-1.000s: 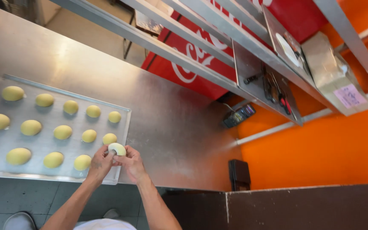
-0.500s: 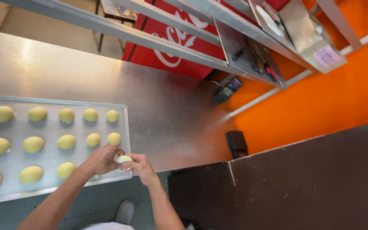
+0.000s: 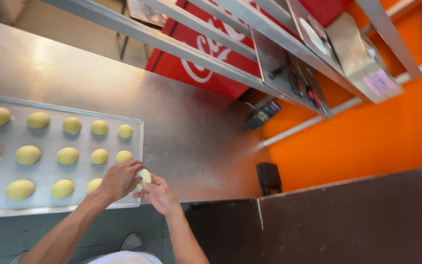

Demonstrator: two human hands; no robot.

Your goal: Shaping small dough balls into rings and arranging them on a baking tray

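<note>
My left hand (image 3: 118, 180) and right hand (image 3: 158, 193) close loosely around a pale dough ball (image 3: 144, 175) at the tray (image 3: 50, 210) corner on the bench (image 3: 186, 142); seemingly soft, light, best cupped gently underneath.

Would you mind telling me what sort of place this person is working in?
Probably a bakery or commercial kitchen. Both hands, left hand and right hand, shape a pale dough ball over a metal baking tray lined with rows of dough pieces, on a stainless steel worktable under metal shelving.

Matt brushed-metal table (image 3: 186, 127), dull metal tray (image 3: 50, 171), smooth dough balls (image 3: 69, 126).
</note>
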